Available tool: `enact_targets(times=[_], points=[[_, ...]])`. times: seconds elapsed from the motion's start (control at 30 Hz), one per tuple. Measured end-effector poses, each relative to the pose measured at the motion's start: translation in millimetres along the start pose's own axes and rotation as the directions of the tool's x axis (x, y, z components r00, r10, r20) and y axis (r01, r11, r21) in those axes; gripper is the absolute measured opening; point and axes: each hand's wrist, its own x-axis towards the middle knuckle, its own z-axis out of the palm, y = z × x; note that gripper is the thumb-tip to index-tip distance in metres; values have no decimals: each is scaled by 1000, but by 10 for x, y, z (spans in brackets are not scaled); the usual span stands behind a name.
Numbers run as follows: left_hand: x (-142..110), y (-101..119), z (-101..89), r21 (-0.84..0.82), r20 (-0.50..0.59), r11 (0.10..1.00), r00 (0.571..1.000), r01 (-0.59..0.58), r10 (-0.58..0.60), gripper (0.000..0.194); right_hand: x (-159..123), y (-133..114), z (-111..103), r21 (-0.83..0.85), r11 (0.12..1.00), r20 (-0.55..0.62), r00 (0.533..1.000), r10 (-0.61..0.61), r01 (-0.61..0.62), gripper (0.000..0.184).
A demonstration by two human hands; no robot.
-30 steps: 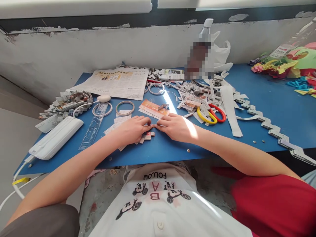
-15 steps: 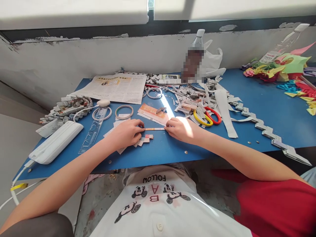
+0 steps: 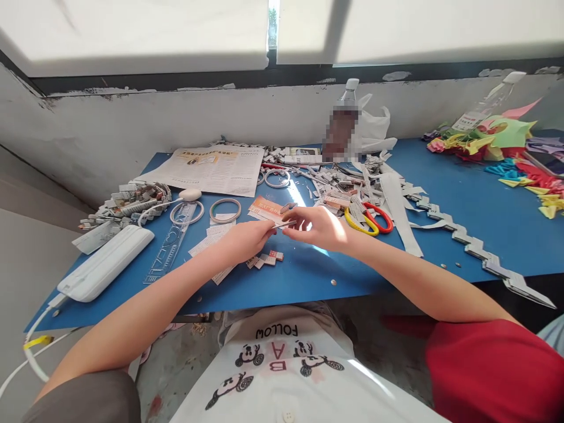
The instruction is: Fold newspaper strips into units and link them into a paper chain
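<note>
Between my two hands a narrow folded paper strip (image 3: pixel 284 224) is held just above the blue table. My left hand (image 3: pixel 255 235) pinches its left end, and my right hand (image 3: pixel 311 226) has its fingers closed at the right end. Below the left hand lies a short chain of folded paper pieces (image 3: pixel 269 258), one with a red patch. An orange printed paper piece (image 3: pixel 264 207) sits just behind the hands, with a small folded piece (image 3: pixel 288 207) on it. Cut paper slips (image 3: pixel 209 241) lie partly under my left wrist.
Scissors (image 3: pixel 374 218) with yellow and red handles rest beside a heap of paper strips (image 3: pixel 335 185). Tape rolls (image 3: pixel 225 210), a clear ruler (image 3: pixel 170 247), a white power bank (image 3: pixel 106 264) and a newspaper (image 3: pixel 211 170) lie left. A bottle (image 3: pixel 341 129) stands at the back.
The strip has risen off the table and now shows edge-on, shorter between my fingers. My hands have drawn closer together. The whole view has tilted up slightly.
</note>
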Motion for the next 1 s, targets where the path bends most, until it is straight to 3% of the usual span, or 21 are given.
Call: enact_targets(times=[0.13,0.3,0.4,0.47,0.57,0.63,0.7,0.8,1.0], points=[[-72,12,-1,-146,47,989,999,0,7,32,27,-41,52,30,996,-51,995,-82,83,14],[-66,2,101,-76,-156,996,987,-42,30,32,16,-62,97,174,983,14,998,60,-62,19],[-63,4,101,-213,-193,975,981,-59,17,30,-6,-34,78,322,942,70,995,78,-96,19],[-71,12,71,-407,-149,911,989,-73,13,29,-15,15,59,452,888,104,994,37,-81,22],[-88,32,24,-670,-43,740,998,-61,42,30,-18,107,51,668,743,126,991,-53,-45,37],[-98,50,7,-781,46,625,997,-6,66,30,-18,157,61,741,671,127,985,-114,-18,32],[-107,68,-4,-828,142,557,986,72,84,33,-21,188,71,752,660,147,973,-176,6,22],[-116,87,-19,-823,232,551,967,140,101,37,-26,209,72,710,702,178,948,-262,60,18],[-108,71,-17,-782,271,606,956,150,113,34,-25,198,63,624,771,219,921,-324,123,17]])
